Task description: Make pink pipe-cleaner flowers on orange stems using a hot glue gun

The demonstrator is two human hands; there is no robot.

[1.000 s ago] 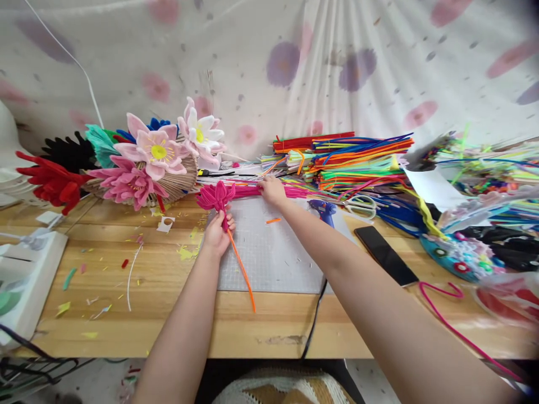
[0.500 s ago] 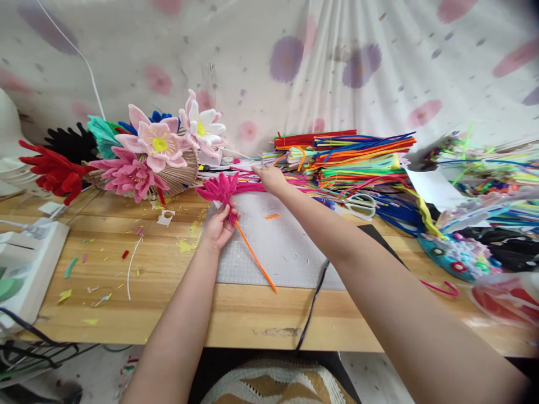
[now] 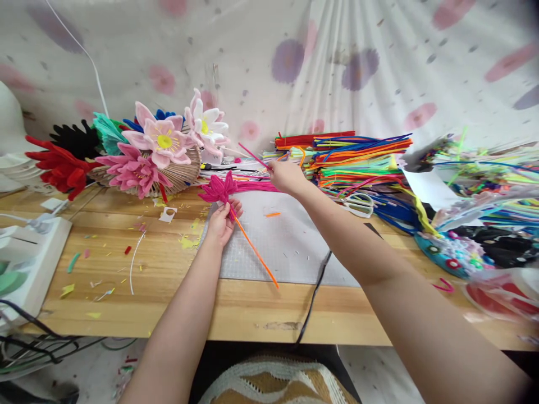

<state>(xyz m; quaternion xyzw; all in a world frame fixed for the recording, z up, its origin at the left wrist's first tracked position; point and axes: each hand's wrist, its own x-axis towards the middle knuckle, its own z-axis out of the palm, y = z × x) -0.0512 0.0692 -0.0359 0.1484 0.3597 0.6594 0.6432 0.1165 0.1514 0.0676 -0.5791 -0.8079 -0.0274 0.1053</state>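
Note:
My left hand [image 3: 222, 221] grips a magenta pipe-cleaner flower [image 3: 218, 189] by its orange stem [image 3: 255, 251], which slants down to the right over a white cutting mat [image 3: 278, 247]. My right hand [image 3: 287, 175] is lifted a little above the table's far side and pinches a single pink pipe cleaner [image 3: 252, 155] that points up and left. Under it lies a bundle of loose pink pipe cleaners [image 3: 255, 187] on the mat's far edge.
Finished flowers in pink, white, red, black and teal [image 3: 162, 143] rest on a woven fan at the far left. Stacked multicoloured pipe cleaners [image 3: 357, 154] fill the back right, with scissors [image 3: 357, 205] beside them. A white device [image 3: 25, 264] sits at the left; scraps litter the wooden table [image 3: 147, 303].
My right hand has risen from the pink bundle with one pink pipe cleaner pinched in it. My left hand keeps the flower, its orange stem swung slightly rightward.

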